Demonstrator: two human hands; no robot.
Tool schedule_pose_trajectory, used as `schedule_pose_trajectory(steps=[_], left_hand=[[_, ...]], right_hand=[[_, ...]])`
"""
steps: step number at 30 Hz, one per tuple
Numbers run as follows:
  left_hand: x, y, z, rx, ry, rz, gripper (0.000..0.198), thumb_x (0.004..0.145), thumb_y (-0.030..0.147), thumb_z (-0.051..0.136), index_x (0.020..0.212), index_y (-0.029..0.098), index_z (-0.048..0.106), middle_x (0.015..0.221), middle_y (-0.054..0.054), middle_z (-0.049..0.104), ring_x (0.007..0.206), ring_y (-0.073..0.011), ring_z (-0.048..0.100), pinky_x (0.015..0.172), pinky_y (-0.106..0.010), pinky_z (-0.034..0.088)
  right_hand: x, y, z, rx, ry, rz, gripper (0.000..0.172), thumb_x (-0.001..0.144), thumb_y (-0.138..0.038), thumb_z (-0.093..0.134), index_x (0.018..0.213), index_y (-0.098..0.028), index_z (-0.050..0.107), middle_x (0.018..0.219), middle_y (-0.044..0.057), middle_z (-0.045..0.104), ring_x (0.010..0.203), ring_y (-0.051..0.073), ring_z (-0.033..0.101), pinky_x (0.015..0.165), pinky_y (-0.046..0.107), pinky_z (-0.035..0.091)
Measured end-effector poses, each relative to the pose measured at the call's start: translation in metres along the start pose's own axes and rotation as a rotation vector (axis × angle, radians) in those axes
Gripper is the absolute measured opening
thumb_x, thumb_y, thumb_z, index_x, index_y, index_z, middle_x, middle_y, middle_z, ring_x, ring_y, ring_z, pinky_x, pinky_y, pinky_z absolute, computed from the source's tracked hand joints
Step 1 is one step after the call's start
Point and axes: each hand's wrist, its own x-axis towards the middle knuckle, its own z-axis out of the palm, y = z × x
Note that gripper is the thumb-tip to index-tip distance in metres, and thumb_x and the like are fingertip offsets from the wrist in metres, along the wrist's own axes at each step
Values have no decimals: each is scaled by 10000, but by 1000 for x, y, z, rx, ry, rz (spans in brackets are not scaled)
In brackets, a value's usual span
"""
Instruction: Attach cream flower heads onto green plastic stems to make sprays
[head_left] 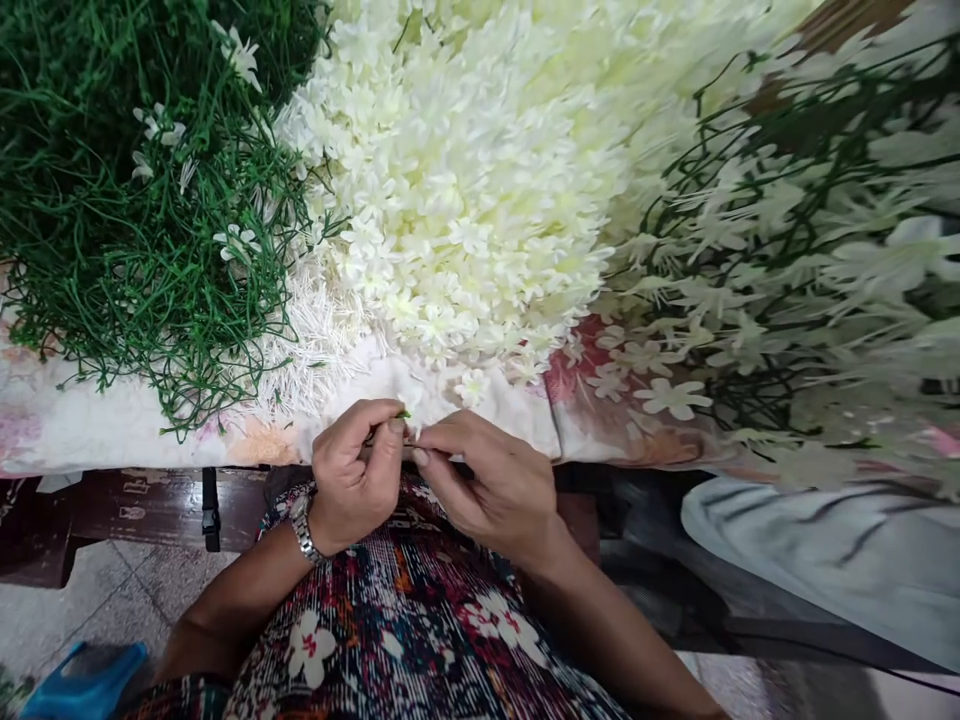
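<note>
My left hand (pixel 358 472), with a metal watch on the wrist, pinches a small green stem tip (pixel 403 414) between thumb and fingers at the table's near edge. My right hand (pixel 491 480) meets it fingertip to fingertip, fingers pressed together on a small piece I cannot make out. Both hands sit just below a big heap of cream-white artificial flower heads (pixel 480 180). A heap of thin white stamen pieces (pixel 315 345) lies just left of the hands.
A tangle of green plastic stems (pixel 142 220) fills the far left. Assembled green sprays with white flowers (pixel 810 260) lie at the right. A floral cloth (pixel 97 425) covers the table. Dark bench (pixel 135 510) below; blue object (pixel 82 680) at lower left.
</note>
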Motion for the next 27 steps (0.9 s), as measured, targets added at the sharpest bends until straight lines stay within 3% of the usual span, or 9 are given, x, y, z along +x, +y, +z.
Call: schedule_pose_trajectory(steps=[3, 7, 9, 14, 17, 23, 27], left_hand=[[-1, 1, -5, -177, -74, -127, 139, 752, 130, 518, 877, 178, 553, 723, 6, 582, 622, -73, 539, 589, -170, 451], [4, 5, -12, -370, -272, -314, 121, 749, 150, 508, 856, 157, 565, 748, -16, 561, 666, -91, 531, 628, -194, 450], [6, 7, -13, -410, -342, -359, 126, 749, 143, 500, 851, 150, 574, 758, -24, 560, 690, -99, 530, 648, -202, 445], [5, 6, -10, -461, -383, -367, 172, 726, 147, 563, 896, 168, 577, 715, -6, 584, 633, -90, 522, 636, -201, 437], [1, 2, -9, -466, -366, -371, 176, 728, 185, 580, 902, 169, 594, 724, -13, 603, 634, -102, 532, 650, -220, 442], [-5, -3, -14, -507, -189, -352, 115, 722, 240, 596, 778, 158, 652, 629, -7, 564, 581, -95, 499, 548, -201, 403], [1, 0, -17, -601, -84, -368, 86, 714, 156, 591, 754, 181, 663, 616, 0, 559, 538, -77, 496, 518, -203, 393]], right_hand=[[1, 4, -1, -86, 7, -33, 185, 727, -65, 516, 892, -150, 515, 680, 14, 547, 633, 91, 491, 561, 218, 427], [6, 4, -11, -187, -64, -158, 225, 726, -47, 506, 933, -137, 516, 764, 48, 576, 701, 111, 508, 615, 245, 450], [8, 1, -13, -249, -94, -235, 225, 729, -44, 498, 935, -131, 520, 795, 58, 581, 723, 119, 506, 633, 257, 451], [7, -1, -9, -292, -175, -326, 192, 756, -103, 491, 941, -133, 528, 844, 70, 583, 736, 130, 492, 640, 276, 446], [5, -1, -3, -240, -117, -301, 196, 757, -115, 498, 947, -150, 528, 810, 46, 570, 729, 116, 487, 630, 259, 443], [2, -5, -4, -94, -29, -230, 276, 721, -108, 539, 994, -141, 510, 834, 44, 545, 737, 105, 504, 619, 253, 464], [-4, 8, -20, -241, 112, -66, 243, 707, -71, 533, 926, -176, 537, 763, 11, 541, 676, 89, 516, 557, 216, 452]])
